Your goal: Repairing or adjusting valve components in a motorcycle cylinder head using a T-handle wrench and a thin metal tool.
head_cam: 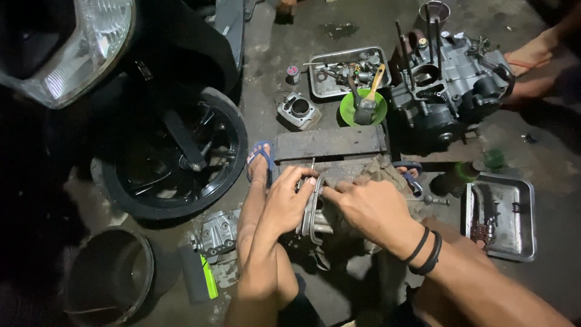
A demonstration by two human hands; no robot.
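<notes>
A ribbed metal engine part (315, 212) is gripped between both hands: the left hand (289, 203) is curled shut on its near rim, the right hand (369, 209) closed over its far side. It could be dropped onto the concrete floor (544, 151), since it looks greasy. It appears grey, finned and oily.

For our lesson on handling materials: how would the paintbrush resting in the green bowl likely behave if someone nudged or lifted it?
The paintbrush looks light and stiff, its yellow handle jutting over the rim of the green bowl, so a nudge would probably tip it out. The shallow bowl might slide along the floor. The bristles look wet, so possibly slippery.
</notes>
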